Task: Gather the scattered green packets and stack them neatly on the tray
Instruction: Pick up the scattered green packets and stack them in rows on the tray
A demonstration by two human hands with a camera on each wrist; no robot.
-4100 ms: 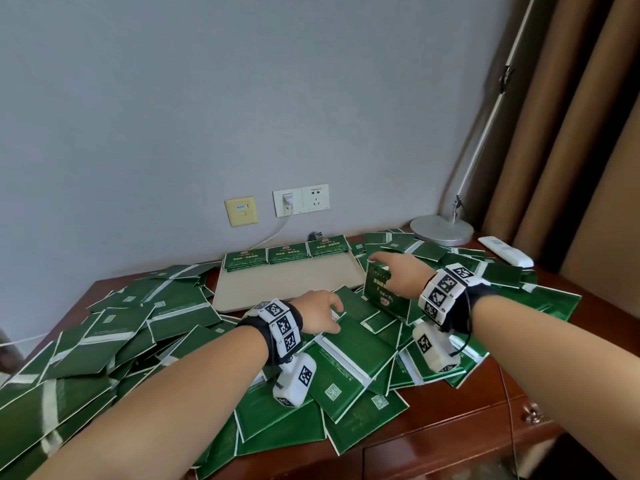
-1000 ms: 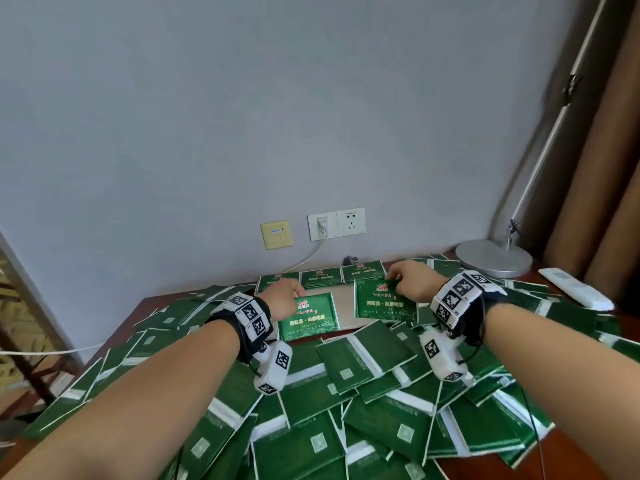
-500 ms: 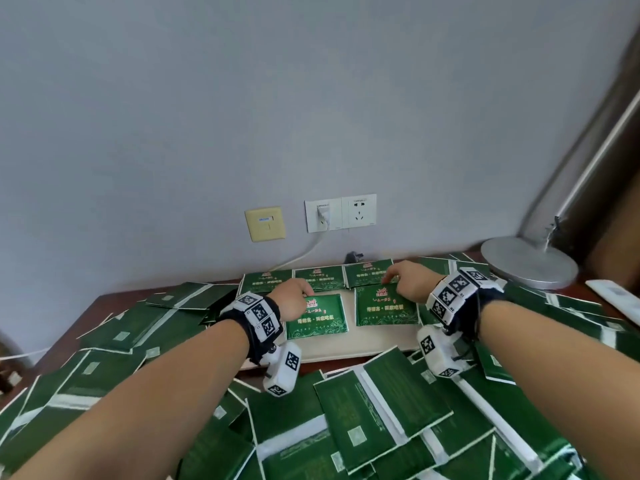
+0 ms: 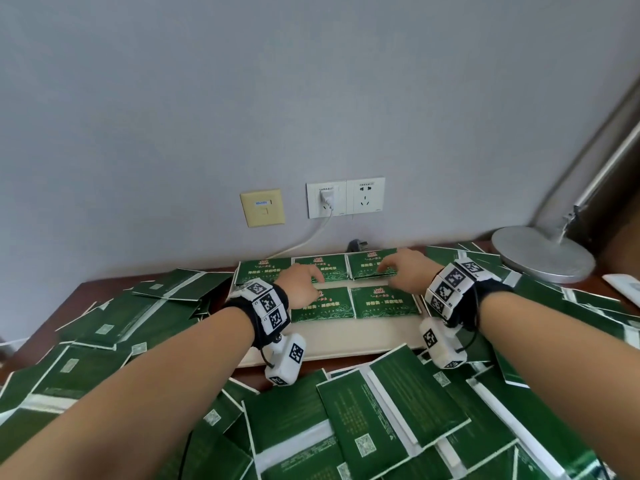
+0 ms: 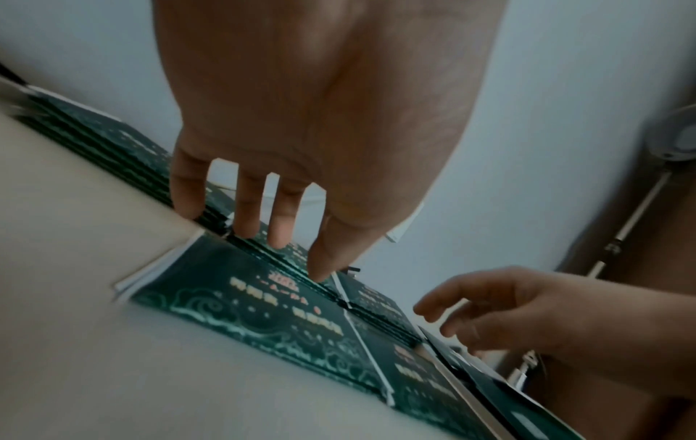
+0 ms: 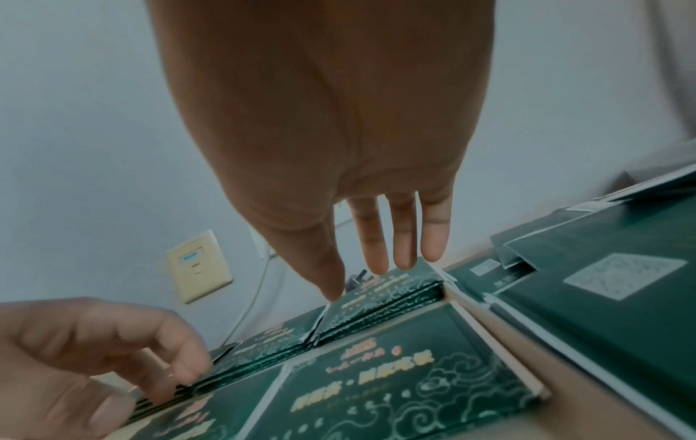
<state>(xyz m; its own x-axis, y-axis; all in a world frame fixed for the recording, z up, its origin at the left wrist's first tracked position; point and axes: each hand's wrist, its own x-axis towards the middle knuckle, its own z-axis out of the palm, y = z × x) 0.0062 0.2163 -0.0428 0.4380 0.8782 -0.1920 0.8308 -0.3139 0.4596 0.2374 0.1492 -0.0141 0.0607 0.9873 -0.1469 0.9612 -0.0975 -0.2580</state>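
A beige tray (image 4: 341,339) lies against the wall. Three short stacks of green packets fill its back row: the left stack (image 4: 263,270), the middle stack (image 4: 329,266) and the right stack (image 4: 363,268). In front lie a left packet (image 4: 323,306) and a right packet (image 4: 384,301), face up. My left hand (image 4: 304,282) touches the middle stack's front edge with its fingertips (image 5: 280,226). My right hand (image 4: 394,266) rests straight fingers (image 6: 373,253) on the right stack (image 6: 388,294). Neither hand holds a packet. Loose packets (image 4: 398,410) cover the table around the tray.
More loose packets spread to the left (image 4: 114,323) and right (image 4: 571,306) of the tray. A round lamp base (image 4: 543,258) stands at the back right, a white remote (image 4: 623,289) beside it. Wall sockets (image 4: 346,199) with a plugged cable sit above the tray.
Both hands brought a packet each from the pile to the tray and let go of them in the front row. The fingers have since moved back onto the rear stacks.
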